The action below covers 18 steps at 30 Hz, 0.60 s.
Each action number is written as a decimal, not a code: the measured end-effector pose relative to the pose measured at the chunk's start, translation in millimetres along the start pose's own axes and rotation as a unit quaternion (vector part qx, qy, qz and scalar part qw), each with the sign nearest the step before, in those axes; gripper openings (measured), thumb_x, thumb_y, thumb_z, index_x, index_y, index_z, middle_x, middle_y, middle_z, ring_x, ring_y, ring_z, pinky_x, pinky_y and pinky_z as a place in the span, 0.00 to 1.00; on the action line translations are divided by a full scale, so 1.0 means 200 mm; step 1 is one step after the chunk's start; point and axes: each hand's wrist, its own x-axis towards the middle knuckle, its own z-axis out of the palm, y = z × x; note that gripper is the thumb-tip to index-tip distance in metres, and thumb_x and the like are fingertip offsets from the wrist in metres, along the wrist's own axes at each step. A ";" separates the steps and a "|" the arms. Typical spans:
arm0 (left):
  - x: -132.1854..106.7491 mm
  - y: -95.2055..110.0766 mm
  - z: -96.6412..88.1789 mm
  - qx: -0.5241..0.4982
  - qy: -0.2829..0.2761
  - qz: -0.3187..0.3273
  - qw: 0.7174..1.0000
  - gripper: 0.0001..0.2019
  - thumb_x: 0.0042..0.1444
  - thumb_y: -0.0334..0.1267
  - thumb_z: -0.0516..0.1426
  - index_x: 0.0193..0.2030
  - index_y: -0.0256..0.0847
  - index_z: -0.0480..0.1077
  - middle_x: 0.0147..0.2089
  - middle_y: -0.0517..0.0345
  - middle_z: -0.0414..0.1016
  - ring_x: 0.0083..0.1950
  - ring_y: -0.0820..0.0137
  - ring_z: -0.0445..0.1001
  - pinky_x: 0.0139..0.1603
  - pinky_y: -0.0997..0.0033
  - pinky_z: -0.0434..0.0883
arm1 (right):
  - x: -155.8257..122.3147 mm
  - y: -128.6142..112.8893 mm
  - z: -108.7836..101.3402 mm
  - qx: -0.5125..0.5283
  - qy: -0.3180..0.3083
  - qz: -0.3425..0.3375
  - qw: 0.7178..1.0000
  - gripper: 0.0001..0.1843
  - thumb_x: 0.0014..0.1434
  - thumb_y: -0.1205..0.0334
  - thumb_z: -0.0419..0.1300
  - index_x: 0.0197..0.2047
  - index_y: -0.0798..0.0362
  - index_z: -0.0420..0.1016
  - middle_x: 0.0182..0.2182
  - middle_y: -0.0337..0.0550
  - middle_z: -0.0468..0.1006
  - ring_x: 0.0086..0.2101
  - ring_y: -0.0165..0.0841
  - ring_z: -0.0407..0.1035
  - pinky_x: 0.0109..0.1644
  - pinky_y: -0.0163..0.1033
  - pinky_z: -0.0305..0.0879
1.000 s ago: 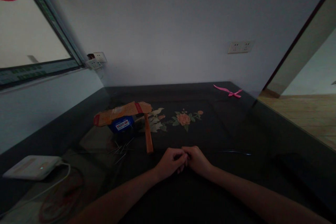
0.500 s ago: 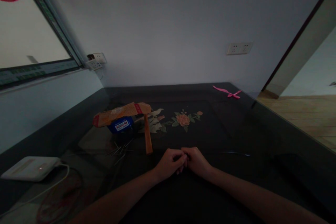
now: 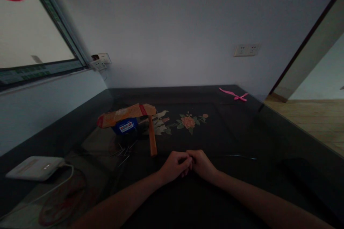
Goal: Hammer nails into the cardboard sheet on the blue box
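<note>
My left hand [image 3: 174, 166] and my right hand [image 3: 202, 164] rest together on the dark table, fingers curled and touching at the tips. Both are closed, and I see no object in them. Just beyond my left hand is a wooden handle [image 3: 152, 137]. Its upper end meets a long orange-brown piece with red bands [image 3: 126, 113], lying across a blue box [image 3: 125, 126] with a white label. Several thin metal nails [image 3: 125, 152] lie loose in front of the box.
A white power bank [image 3: 36, 168] with a white cable is at the left. A pink ribbon [image 3: 238, 97] lies at the far right of the table [image 3: 188, 94]. A dark flat object [image 3: 303, 175] sits at the right. Wall sockets [image 3: 246, 50] are behind.
The view has shifted slightly, so the things at the left appear a little farther right. My hands stay clasped in the same place.
</note>
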 end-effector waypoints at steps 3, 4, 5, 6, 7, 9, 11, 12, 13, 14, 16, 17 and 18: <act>0.00 0.00 0.00 -0.003 0.001 -0.005 1.000 0.16 0.57 0.44 0.49 0.25 0.34 0.65 0.18 0.64 0.62 0.17 0.80 0.61 0.18 0.82 0.58 | 0.00 0.00 0.00 0.000 0.001 0.002 1.000 0.09 0.48 0.74 0.51 0.19 0.55 0.64 0.18 0.36 0.70 0.21 0.26 0.62 0.24 0.29 0.53; 0.00 0.00 0.00 -0.003 0.000 -0.007 1.000 0.16 0.57 0.44 0.49 0.25 0.34 0.65 0.18 0.64 0.62 0.17 0.80 0.60 0.18 0.82 0.58 | 0.00 0.00 0.00 -0.001 0.002 0.000 1.000 0.09 0.48 0.74 0.51 0.19 0.55 0.64 0.18 0.36 0.70 0.21 0.26 0.62 0.24 0.29 0.53; 0.00 0.00 0.01 -0.003 0.000 -0.008 1.000 0.16 0.57 0.44 0.49 0.25 0.34 0.65 0.18 0.64 0.62 0.17 0.81 0.60 0.18 0.82 0.58 | 0.00 0.00 0.00 -0.003 0.003 -0.003 1.000 0.09 0.48 0.75 0.51 0.19 0.55 0.64 0.18 0.36 0.70 0.21 0.26 0.62 0.24 0.29 0.53; 0.00 0.01 0.01 -0.001 -0.002 -0.008 1.000 0.16 0.57 0.44 0.49 0.25 0.34 0.65 0.17 0.64 0.61 0.17 0.81 0.60 0.18 0.82 0.58 | 0.00 0.00 0.00 -0.004 0.003 -0.006 1.000 0.09 0.48 0.75 0.51 0.19 0.55 0.64 0.18 0.36 0.70 0.21 0.26 0.62 0.24 0.29 0.53; 0.00 0.01 0.01 0.000 -0.002 -0.008 1.000 0.16 0.57 0.44 0.49 0.25 0.34 0.65 0.17 0.64 0.61 0.17 0.81 0.60 0.18 0.82 0.58 | 0.00 0.00 0.00 -0.004 0.003 -0.008 1.000 0.09 0.48 0.75 0.51 0.19 0.55 0.64 0.18 0.36 0.70 0.21 0.26 0.62 0.24 0.29 0.52; 0.00 0.01 0.01 0.000 -0.002 -0.006 1.000 0.16 0.57 0.44 0.49 0.25 0.34 0.64 0.17 0.64 0.61 0.16 0.80 0.60 0.18 0.82 0.58 | 0.00 0.00 0.00 -0.003 0.000 -0.008 1.000 0.10 0.49 0.74 0.51 0.19 0.55 0.64 0.18 0.36 0.70 0.21 0.26 0.62 0.24 0.29 0.52; 0.00 0.02 0.01 0.001 -0.002 -0.004 1.000 0.16 0.57 0.44 0.49 0.25 0.35 0.64 0.17 0.64 0.61 0.17 0.80 0.60 0.18 0.82 0.58 | 0.00 0.00 0.00 -0.002 -0.002 -0.006 1.000 0.10 0.49 0.74 0.51 0.19 0.55 0.63 0.18 0.36 0.69 0.21 0.26 0.61 0.24 0.29 0.53; -0.01 0.02 0.01 0.000 -0.002 -0.004 1.000 0.16 0.57 0.45 0.49 0.25 0.35 0.65 0.17 0.64 0.61 0.17 0.80 0.60 0.18 0.82 0.58 | 0.00 0.00 0.00 -0.001 -0.002 -0.006 1.000 0.10 0.49 0.74 0.51 0.19 0.55 0.63 0.18 0.35 0.69 0.21 0.26 0.61 0.25 0.29 0.53; -0.01 0.02 0.00 0.000 -0.001 -0.003 1.000 0.16 0.57 0.45 0.49 0.25 0.34 0.65 0.17 0.64 0.62 0.17 0.80 0.60 0.18 0.82 0.58 | 0.00 -0.01 0.00 0.000 -0.003 -0.006 1.000 0.10 0.49 0.75 0.51 0.19 0.55 0.63 0.18 0.35 0.69 0.21 0.26 0.61 0.25 0.29 0.53; -0.01 0.02 0.01 0.000 -0.001 -0.004 1.000 0.16 0.57 0.45 0.49 0.25 0.34 0.65 0.18 0.64 0.62 0.17 0.80 0.60 0.18 0.82 0.59 | 0.00 -0.01 0.00 -0.001 -0.003 -0.006 1.000 0.10 0.48 0.75 0.51 0.19 0.55 0.63 0.18 0.35 0.69 0.21 0.26 0.61 0.25 0.29 0.53; -0.01 0.01 0.01 0.001 0.000 -0.005 1.000 0.17 0.57 0.45 0.49 0.25 0.34 0.65 0.18 0.64 0.62 0.17 0.80 0.61 0.18 0.82 0.59 | 0.00 0.00 0.00 -0.003 -0.003 -0.004 1.000 0.10 0.48 0.75 0.50 0.19 0.55 0.64 0.18 0.36 0.69 0.21 0.26 0.61 0.25 0.29 0.53; -0.01 0.01 0.01 0.002 0.000 -0.004 1.000 0.17 0.57 0.45 0.49 0.25 0.34 0.65 0.18 0.64 0.62 0.17 0.80 0.60 0.18 0.82 0.59 | 0.00 0.00 0.00 -0.006 -0.002 -0.004 1.000 0.10 0.48 0.75 0.50 0.19 0.55 0.64 0.18 0.36 0.69 0.21 0.26 0.61 0.25 0.29 0.53; 0.00 0.00 0.01 0.003 0.000 -0.003 1.000 0.17 0.57 0.45 0.49 0.25 0.34 0.65 0.18 0.64 0.62 0.17 0.80 0.60 0.18 0.82 0.59 | 0.00 0.00 0.01 -0.008 0.000 -0.005 1.000 0.10 0.48 0.75 0.51 0.19 0.55 0.64 0.18 0.36 0.68 0.21 0.26 0.61 0.25 0.29 0.52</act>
